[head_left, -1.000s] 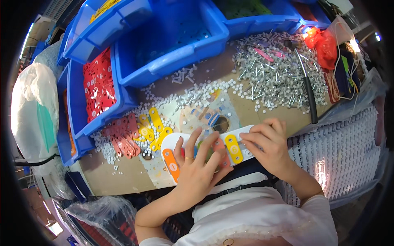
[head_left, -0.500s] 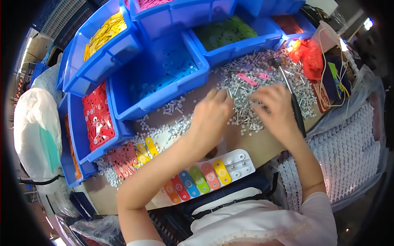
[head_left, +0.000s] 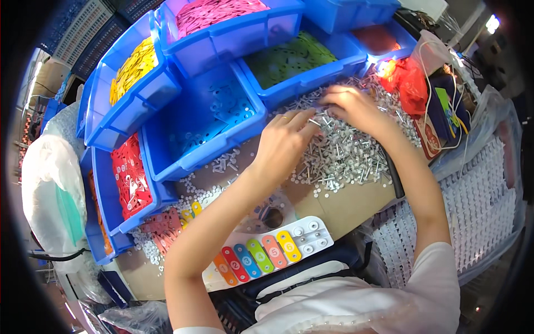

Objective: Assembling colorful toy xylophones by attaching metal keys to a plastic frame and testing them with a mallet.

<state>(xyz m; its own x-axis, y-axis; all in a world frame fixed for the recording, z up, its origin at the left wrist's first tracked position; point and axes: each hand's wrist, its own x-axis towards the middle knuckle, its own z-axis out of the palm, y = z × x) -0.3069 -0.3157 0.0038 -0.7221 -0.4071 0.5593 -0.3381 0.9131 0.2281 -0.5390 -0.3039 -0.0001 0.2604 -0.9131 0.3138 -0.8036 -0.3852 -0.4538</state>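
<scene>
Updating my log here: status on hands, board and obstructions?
Left hand, right hand at fastener pile. White board untouched, six coloured bars aboard. Black handle beside right forearm.

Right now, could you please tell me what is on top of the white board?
Six coloured bars lie across the white board, with white rings at its right end. The left forearm seems to cover its upper left corner; the surface beneath the bars is hidden.
</scene>
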